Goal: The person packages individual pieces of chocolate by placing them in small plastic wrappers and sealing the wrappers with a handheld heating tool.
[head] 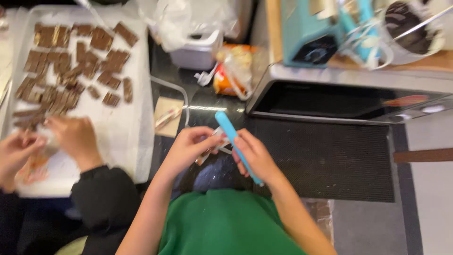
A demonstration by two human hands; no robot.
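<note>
Green shirt (222, 224) seen nearest cam, bottom centre; both bare forearms extended fwd from it. Right hand (255, 156) closed round a long light-blue tool (236, 144), held slanted, upper end twd top left, lower end past the palm. Left hand (191, 146) curled, fingertips pinched on a small pale wrapper-like item (218, 141) just beside the blue tool; item blurred, kind can't be told. Both hands held close together above a dark worktop (198, 101), by the edge of a black textured mat (330, 160).

Left of frame: 2nd person in black sleeve (101, 191), two hands (71, 134) at work over a white-lined tray (127, 137) w/ many brown rectangular pieces (71, 71) scattered on it. Small tan card (167, 115) lying betw. tray & mat. Behind: white tub (196, 54) w/ plastic bag, orange packet (231, 71), steel-edged appliance w/ dark window (330, 99), teal box (306, 30) on top.
</note>
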